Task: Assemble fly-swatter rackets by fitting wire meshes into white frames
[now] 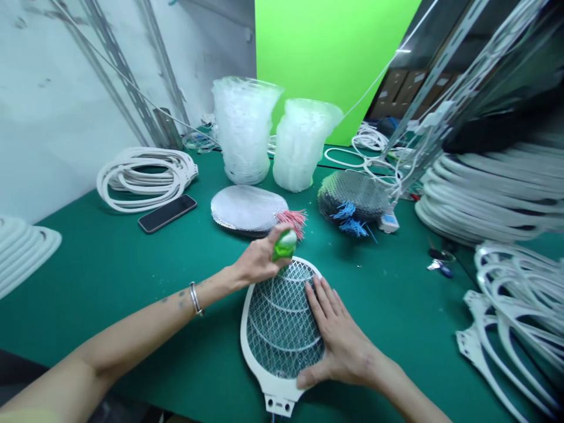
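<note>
While the left hand (258, 262) grips a small green bottle (284, 245) just above the far tip of a white racket-shaped frame (252, 346), the right hand (339, 335) lies spread flat on its wire mesh (275, 329). The frame's long axis points straight ahead across the table (110, 294).

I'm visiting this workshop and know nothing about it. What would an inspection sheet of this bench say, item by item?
Surface: green work mat, with parts spread across it.
Job's things: white-framed electric swatter racket, lying flat; small green bottle.
Clutter: stacked white frames, clear plastic stacks, phone.
Grippers: none; left hand holds the bottle, right hand lies flat on the mesh.
Cables: pink wires, blue wires.
Surroundings: green backdrop, cardboard boxes.
</note>
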Action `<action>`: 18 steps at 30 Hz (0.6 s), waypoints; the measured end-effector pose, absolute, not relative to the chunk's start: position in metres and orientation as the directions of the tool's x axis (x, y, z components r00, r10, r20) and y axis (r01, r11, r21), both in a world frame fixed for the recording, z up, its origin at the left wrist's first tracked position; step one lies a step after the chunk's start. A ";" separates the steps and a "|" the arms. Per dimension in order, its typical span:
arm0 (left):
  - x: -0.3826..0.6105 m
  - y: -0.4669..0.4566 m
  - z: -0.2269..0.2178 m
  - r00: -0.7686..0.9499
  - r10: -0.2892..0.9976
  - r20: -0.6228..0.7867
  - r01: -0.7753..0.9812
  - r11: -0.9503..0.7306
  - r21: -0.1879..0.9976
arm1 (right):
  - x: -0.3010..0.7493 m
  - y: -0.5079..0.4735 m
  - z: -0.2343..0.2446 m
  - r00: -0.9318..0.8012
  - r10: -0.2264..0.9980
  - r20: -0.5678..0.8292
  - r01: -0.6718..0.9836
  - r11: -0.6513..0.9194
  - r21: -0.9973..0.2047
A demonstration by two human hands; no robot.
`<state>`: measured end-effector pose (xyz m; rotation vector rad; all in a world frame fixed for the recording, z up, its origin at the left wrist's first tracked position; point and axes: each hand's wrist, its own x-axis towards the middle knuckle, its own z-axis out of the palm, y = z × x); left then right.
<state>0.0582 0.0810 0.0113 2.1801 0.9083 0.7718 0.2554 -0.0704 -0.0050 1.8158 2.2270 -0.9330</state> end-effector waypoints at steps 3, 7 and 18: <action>0.076 0.082 0.014 0.641 0.732 0.233 0.368 -0.559 0.743 | 0.258 -0.072 -0.010 -0.306 0.853 -0.422 0.901 0.116 -0.419; 0.102 0.080 0.016 0.672 0.657 0.342 0.236 -0.628 0.742 | 0.258 -0.072 -0.012 -0.316 0.863 -0.395 0.896 0.134 -0.423; 0.144 0.068 0.003 0.738 0.654 0.166 0.364 -0.594 0.717 | 0.254 -0.071 -0.010 -0.296 0.858 -0.420 0.905 0.112 -0.410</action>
